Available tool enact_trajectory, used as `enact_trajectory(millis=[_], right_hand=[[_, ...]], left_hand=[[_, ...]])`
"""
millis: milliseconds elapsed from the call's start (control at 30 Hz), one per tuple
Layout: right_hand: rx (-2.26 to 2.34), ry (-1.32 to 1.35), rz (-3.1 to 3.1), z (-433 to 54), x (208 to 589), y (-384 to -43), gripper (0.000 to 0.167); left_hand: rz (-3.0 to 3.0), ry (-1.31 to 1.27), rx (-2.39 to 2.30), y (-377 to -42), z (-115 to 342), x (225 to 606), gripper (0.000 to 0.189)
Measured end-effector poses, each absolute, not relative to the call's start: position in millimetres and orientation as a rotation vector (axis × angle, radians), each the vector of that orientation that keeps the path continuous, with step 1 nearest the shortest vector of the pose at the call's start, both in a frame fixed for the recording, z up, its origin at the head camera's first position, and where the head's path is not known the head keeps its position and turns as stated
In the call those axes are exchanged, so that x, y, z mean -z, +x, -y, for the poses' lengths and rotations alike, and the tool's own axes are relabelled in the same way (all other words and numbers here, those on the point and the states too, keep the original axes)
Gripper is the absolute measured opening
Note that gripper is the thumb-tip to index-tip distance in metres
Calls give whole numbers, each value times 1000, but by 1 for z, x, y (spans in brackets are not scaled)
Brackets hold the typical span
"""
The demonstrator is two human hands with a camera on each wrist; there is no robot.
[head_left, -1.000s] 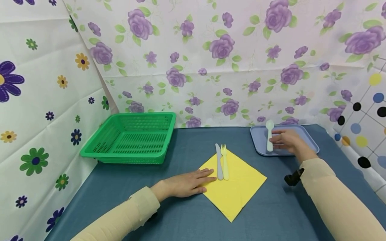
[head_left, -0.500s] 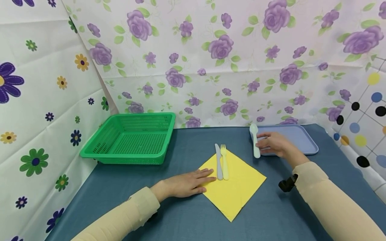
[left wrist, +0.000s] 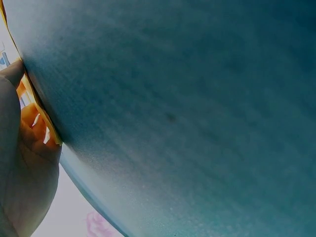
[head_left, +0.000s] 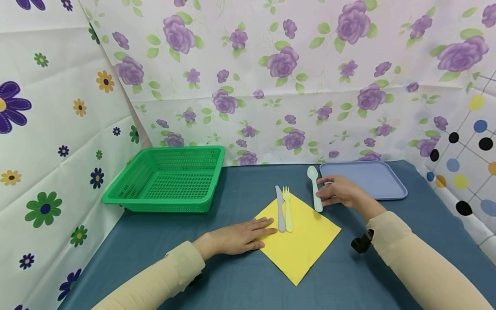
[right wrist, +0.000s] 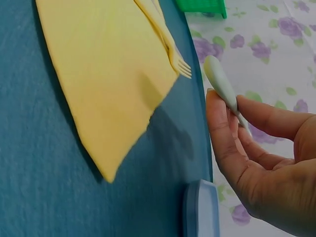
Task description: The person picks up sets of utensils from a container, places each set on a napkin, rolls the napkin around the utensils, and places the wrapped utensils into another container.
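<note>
So the white spoon (head_left: 315, 189) sits further left than in the shot from 1 second back: there it's over the tray, here it's off the tray's left side, and the right hand (head_left: 341, 191) is shifted along with it. Left hand (head_left: 238, 237) hasn't budged. Starting at the right fingers: thumb and fingertips pinch the spoon by its handle, bowl end pointing away from the person (the right wrist view gets a nice close look at the grip). It's held up above the table (head_left: 232, 284), and in the head view the handle's end overlaps the napkin's edge. Left fingers are straight and spread, resting on the left corner of the yellow napkin (head_left: 306, 249). Just beside those tips, 2 more pieces lie on it: a grey knife (head_left: 280, 211) and a pale yellow fork (head_left: 288, 211), side by side, top ends poking past the edge. Further out there's a green basket (head_left: 162, 206) back left, the blue tray (head_left: 372, 178) back right, and a flowery cloth (head_left: 259, 125) behind.
</note>
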State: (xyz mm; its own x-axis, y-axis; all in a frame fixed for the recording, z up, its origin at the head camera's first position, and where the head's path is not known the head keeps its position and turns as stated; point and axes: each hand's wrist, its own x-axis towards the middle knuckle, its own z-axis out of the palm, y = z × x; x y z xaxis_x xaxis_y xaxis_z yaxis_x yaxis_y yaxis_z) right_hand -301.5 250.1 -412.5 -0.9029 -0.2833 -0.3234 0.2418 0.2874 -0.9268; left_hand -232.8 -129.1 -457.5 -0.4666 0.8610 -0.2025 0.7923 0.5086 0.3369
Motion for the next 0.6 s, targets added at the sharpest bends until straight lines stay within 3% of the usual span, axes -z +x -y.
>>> enact_trajectory(millis=[600], right_hand=[[1630, -23, -2151, -216, 423, -298, 60]], left_hand=[[-2416, 1373, -263, -233, 128, 458, 57]])
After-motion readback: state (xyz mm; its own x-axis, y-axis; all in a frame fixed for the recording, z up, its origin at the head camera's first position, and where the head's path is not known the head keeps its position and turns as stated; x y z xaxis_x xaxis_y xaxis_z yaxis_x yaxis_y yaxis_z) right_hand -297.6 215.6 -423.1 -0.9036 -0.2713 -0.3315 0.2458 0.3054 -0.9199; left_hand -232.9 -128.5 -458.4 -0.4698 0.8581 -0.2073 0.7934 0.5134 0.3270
